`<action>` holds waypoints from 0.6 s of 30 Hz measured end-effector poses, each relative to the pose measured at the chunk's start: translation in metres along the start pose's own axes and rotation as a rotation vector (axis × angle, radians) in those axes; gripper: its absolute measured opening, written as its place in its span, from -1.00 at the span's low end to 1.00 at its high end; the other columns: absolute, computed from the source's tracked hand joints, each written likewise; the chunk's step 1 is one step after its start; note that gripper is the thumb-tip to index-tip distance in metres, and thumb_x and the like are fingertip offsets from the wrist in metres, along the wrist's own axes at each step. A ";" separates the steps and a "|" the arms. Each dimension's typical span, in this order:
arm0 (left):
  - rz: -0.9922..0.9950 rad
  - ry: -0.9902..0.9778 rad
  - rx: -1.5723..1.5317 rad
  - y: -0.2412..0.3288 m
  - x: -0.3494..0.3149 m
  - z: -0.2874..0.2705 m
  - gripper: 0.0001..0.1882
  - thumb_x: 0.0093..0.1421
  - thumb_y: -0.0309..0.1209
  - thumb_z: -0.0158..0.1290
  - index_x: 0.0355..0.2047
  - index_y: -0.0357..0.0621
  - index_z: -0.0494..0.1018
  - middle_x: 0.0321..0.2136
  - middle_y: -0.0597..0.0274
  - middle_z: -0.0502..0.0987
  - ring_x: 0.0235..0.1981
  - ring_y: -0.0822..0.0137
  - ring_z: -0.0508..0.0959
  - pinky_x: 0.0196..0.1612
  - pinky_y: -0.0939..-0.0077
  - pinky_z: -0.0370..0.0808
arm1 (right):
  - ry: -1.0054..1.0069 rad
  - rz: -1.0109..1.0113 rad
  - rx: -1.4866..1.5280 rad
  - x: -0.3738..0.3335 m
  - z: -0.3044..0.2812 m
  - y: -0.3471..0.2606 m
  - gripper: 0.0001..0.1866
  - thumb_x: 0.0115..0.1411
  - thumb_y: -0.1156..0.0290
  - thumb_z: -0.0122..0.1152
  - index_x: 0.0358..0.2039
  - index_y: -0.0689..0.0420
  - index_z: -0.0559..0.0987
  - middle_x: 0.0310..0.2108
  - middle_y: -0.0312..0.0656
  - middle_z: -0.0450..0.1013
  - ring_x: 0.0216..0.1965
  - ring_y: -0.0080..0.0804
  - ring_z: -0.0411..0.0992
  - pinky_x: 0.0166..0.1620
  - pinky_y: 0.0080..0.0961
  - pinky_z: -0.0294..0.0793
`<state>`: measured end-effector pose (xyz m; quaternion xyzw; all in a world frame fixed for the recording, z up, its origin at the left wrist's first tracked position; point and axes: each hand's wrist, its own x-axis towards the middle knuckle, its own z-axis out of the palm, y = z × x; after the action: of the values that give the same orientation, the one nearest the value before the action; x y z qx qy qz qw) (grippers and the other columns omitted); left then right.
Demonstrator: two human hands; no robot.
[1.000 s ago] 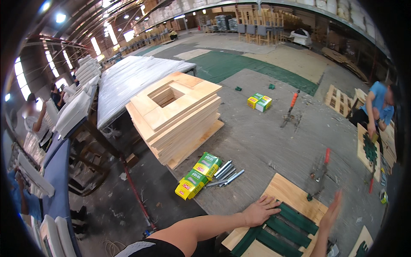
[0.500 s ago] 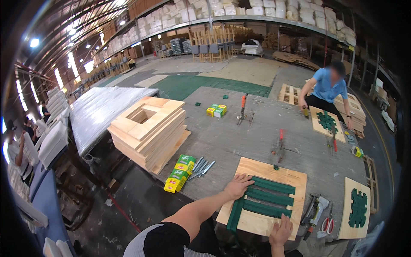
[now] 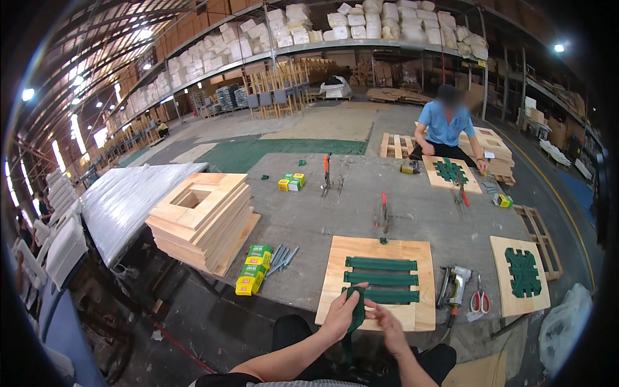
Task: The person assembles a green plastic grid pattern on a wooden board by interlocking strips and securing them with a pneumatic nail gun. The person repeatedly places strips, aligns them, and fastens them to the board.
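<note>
Left hand (image 3: pixel 340 317): closed around a green strap (image 3: pixel 357 309), lower centre
Right hand (image 3: pixel 389 327): half curled beside it, contact unclear
Wooden panel (image 3: pixel 423 261): lower centre, green strips (image 3: pixel 380 278) across its opening
Strap risk: may twist if left grip loosens
Panel risk: may slide if tugged, seemingly unpinned

Warehouse light middling, workbench (image 3: pixel 309 219) evenly lit; windows (image 3: pixel 100 137) at left blown out, lamp (image 3: pixel 559 48) upper right glaring; plastic-wrapped table (image 3: pixel 132 200) catching white sheen; floor (image 3: pixel 193 316) below shadowed; shelf (image 3: pixel 361 43) bowed by fisheye, rim black; right hand (image 3: pixel 391 327) slightly soft, co-worker's head (image 3: pixel 449 97) blurred
</note>
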<state>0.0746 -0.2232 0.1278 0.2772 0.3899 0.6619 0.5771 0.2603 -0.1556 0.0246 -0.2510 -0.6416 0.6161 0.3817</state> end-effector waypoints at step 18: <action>-0.190 -0.049 0.463 0.040 0.045 -0.040 -0.72 0.45 -0.34 0.03 0.06 -0.18 0.57 -0.19 0.31 0.63 -0.21 0.51 0.58 -0.09 0.51 0.54 | -0.247 0.614 0.343 -0.069 0.065 0.008 -0.78 0.39 0.37 0.24 -0.12 0.29 0.59 -0.24 -0.15 0.63 -0.28 -0.46 0.59 -0.15 -0.48 0.59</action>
<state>0.0119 -0.1884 0.1359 0.3798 0.5414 0.4908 0.5672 0.2474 -0.2479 0.0073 -0.2881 -0.4651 0.8261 0.1351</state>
